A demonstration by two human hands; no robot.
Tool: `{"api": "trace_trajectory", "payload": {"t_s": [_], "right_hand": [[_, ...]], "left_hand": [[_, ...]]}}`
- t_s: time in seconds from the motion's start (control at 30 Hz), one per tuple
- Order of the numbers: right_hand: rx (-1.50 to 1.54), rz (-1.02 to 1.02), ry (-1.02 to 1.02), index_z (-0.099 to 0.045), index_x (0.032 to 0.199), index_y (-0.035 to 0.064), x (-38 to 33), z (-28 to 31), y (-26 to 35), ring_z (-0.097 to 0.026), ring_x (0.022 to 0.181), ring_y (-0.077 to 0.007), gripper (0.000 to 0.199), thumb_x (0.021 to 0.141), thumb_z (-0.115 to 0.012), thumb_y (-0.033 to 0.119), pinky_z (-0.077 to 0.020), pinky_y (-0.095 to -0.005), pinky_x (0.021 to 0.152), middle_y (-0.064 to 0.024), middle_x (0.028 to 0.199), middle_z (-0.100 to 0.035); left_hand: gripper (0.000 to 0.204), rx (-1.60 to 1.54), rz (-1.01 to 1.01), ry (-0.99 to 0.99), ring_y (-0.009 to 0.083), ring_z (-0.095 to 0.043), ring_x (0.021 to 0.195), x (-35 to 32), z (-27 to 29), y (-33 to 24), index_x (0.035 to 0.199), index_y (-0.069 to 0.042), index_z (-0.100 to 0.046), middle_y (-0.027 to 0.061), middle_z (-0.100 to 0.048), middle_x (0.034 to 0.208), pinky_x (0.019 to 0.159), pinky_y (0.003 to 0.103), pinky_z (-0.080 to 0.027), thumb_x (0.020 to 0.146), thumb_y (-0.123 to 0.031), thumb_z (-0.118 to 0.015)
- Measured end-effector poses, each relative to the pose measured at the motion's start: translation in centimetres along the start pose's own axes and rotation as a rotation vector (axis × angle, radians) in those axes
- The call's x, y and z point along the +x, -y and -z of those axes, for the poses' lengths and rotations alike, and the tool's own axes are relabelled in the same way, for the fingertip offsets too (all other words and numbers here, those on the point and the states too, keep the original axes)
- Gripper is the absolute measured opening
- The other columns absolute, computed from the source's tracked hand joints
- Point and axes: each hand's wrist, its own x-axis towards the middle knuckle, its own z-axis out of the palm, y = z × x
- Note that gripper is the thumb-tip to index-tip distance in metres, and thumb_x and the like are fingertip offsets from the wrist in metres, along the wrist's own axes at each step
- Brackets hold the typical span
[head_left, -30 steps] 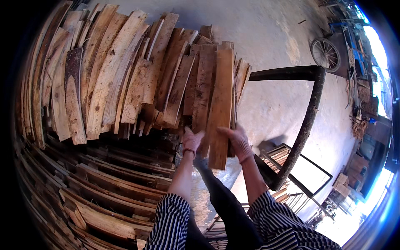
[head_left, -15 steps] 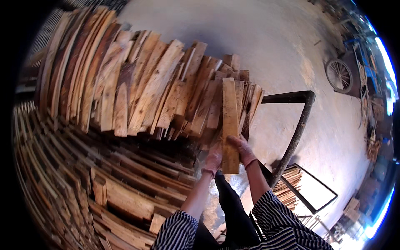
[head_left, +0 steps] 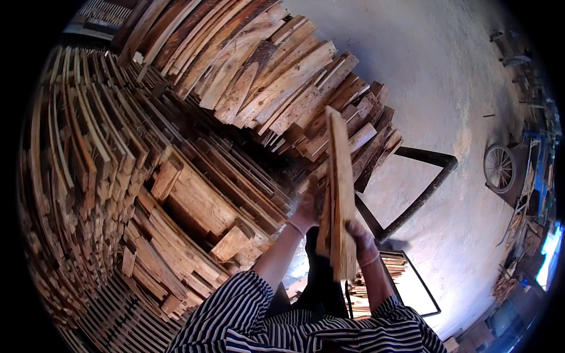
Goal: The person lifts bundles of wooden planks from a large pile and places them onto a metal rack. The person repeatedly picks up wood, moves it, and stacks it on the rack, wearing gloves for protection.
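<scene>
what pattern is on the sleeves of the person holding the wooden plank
Narrow dark and white stripes cover the long sleeves, clearest in the head view, below the pale wooden plank.

Pale concrete floor (head_left: 412, 76), plank stacks (head_left: 176, 194), probably a wheeled cart (head_left: 506, 167)

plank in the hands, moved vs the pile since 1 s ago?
Yes. The plank then lay flat against the leaning pile; now both hands hold it edge-on, pulled away from the pile toward the person.
</scene>
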Motion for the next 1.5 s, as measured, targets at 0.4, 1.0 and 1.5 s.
{"api": "trace_trajectory", "payload": {"t_s": [0.4,1.0,1.5], "right_hand": [[-1.275,0.446,-0.021,-0.044,0.157,0.0056,-3.1,-20.1,-7.4,-0.053,0.133,-0.0297,0.082,0.087,-0.079,0.029,-0.0468,-0.0381,0.108,-0.0193,0.146,-0.048],[-1.922,0.777,0.007,-0.059,0.138,0.0225,16.5,-37.3,-25.3,-0.057,0.125,-0.0403,0.045,0.094,-0.058,0.016,-0.0547,-0.0515,0.097,-0.0176,0.141,-0.056],[-1.554,0.309,0.191,-0.060,0.132,0.0076,10.4,-44.9,-50.3,-0.068,0.104,-0.0441,0.042,0.100,-0.057,0.035,-0.0534,-0.0479,0.089,-0.0255,0.113,-0.071]], "left_hand": [[0.052,-0.600,0.124,-0.504,0.0261,-0.071,0.102,-17.9,3.3,-15.1,0.126,-0.001,-0.064,0.0135,-0.072,0.115,0.093,0.040,-0.059,0.093,-0.039,-0.078],[0.053,-0.263,-0.113,-1.014,0.0240,-0.074,0.094,-49.6,22.0,-17.4,0.125,-0.004,-0.067,0.0140,-0.075,0.106,0.083,0.037,-0.062,0.090,-0.041,-0.080],[0.105,0.815,0.196,-1.288,0.0376,-0.070,0.113,-54.5,39.5,-21.4,0.142,0.007,-0.038,0.0263,-0.071,0.120,0.094,0.045,-0.056,0.069,-0.048,-0.090]]}}
